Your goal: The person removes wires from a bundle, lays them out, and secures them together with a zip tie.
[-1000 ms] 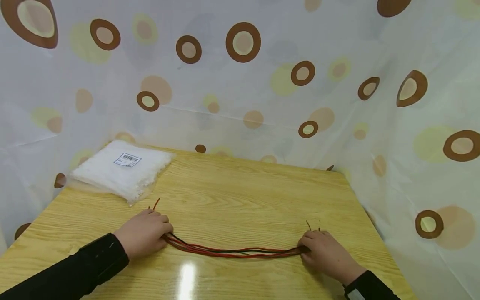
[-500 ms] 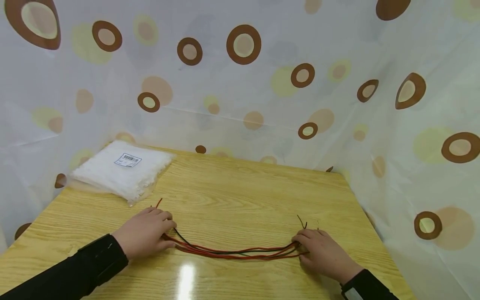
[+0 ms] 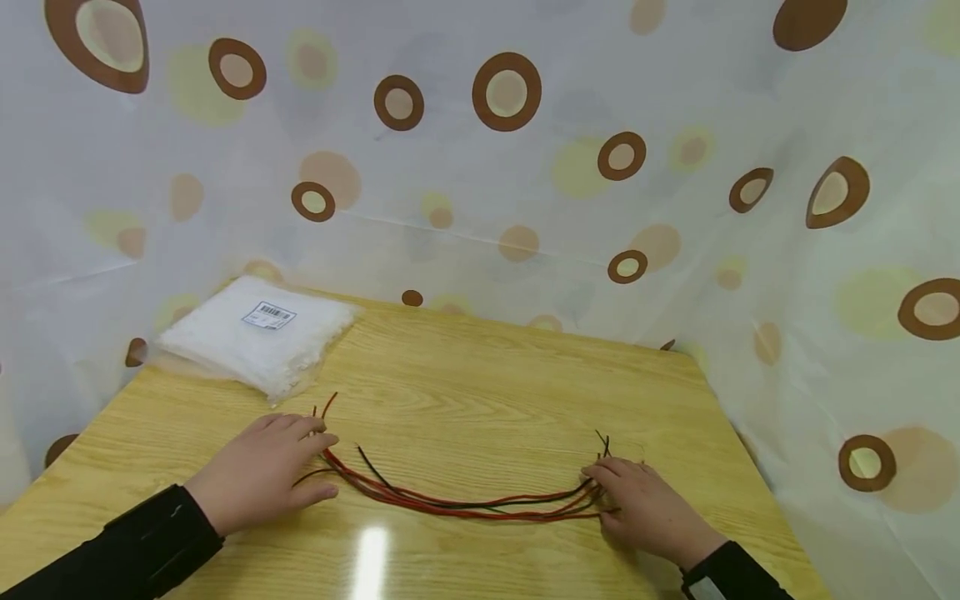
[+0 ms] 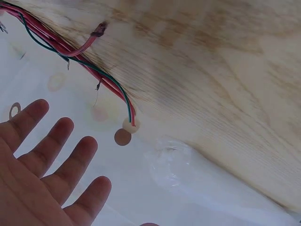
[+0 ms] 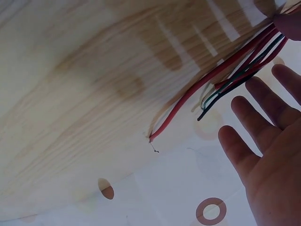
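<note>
A loose bundle of red, black and green wires [image 3: 465,510] lies on the table, sagging toward me in the middle. Their left ends have fanned apart beside my left hand [image 3: 262,471], which holds nothing; its spread fingers overlap a few ends in the head view. In the left wrist view the fingers [image 4: 77,160] are straight, apart from the wires [image 4: 89,66]. My right hand [image 3: 652,507] is over the right ends. In the right wrist view its fingers [image 5: 256,108] are extended, and the thumb [image 5: 289,24] overlaps the wires [image 5: 221,68].
At the back left of the wooden table [image 3: 480,375] lies a clear plastic bag [image 3: 258,333] packed with white contents and bearing a barcode label [image 3: 270,316]. A white curtain [image 3: 450,183] with brown circles encloses the table at the back and sides.
My left hand has let go of the wires and drawn back to the left, fingers spreading. The wire ends have fanned out on both sides. My right hand's grip has loosened.
</note>
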Available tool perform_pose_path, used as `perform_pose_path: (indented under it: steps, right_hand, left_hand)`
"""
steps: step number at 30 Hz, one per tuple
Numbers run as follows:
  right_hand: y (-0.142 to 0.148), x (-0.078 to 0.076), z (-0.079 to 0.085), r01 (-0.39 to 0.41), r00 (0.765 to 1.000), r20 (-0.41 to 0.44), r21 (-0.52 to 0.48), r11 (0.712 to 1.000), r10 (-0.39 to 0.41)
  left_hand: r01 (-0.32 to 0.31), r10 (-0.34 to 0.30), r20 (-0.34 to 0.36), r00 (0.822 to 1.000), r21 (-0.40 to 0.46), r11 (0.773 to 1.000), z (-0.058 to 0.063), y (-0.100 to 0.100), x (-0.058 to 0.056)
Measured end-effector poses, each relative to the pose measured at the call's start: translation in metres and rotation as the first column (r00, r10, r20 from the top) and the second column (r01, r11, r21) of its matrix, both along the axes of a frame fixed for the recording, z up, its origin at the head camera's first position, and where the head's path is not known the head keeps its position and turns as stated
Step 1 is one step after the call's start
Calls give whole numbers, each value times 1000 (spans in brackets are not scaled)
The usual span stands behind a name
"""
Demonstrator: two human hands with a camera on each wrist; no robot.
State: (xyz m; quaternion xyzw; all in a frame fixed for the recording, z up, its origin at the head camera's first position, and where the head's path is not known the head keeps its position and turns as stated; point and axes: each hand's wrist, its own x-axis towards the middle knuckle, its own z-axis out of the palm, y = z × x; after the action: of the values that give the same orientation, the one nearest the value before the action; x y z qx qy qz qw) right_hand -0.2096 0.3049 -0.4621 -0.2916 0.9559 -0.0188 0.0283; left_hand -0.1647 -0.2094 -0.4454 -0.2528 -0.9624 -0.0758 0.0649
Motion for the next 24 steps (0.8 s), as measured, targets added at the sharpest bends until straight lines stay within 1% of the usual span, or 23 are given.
perform_pose_path:
  steps: [3, 6, 9, 12, 13, 16, 18, 21, 24]
  right_hand:
    - [-3, 0, -1, 5, 1000, 9, 0, 1000, -5]
    - [-7, 0, -1, -1, 1000, -7, -20, 1000, 0]
    - [-18, 1, 3, -20, 999, -40, -66, 998, 17]
    - [-38, -3, 7, -32, 998, -62, -125, 992, 25]
    - [-47, -5, 8, -38, 997, -68, -144, 989, 28]
    - [-79, -13, 12, -37, 999, -43, -191, 981, 29]
    - [-105, -20, 15, -55, 998, -23, -216, 975, 52]
    - [-152, -31, 20, -112, 994, -16, -239, 965, 111]
    - [-201, -43, 24, -186, 982, -60, -231, 955, 177]
  left_hand:
    - [-27, 27, 6, 1000, -3, 1000, -1, -6, 7]
    - [-47, 47, -5, 999, 6, 999, -3, -12, 13]
    - [-62, 63, -16, 998, 24, 998, -6, -18, 18]
    - [-75, 76, -22, 997, 27, 997, -6, -24, 24]
    - [-80, 80, -20, 997, 25, 996, -6, -25, 26]
    - [-93, 93, -21, 995, 25, 995, -7, -30, 33]
    - [-102, 103, -21, 994, 27, 994, -7, -32, 37]
    - [-115, 115, -17, 993, 27, 993, -7, -36, 42]
    - [-122, 123, -20, 992, 27, 992, -7, -40, 48]
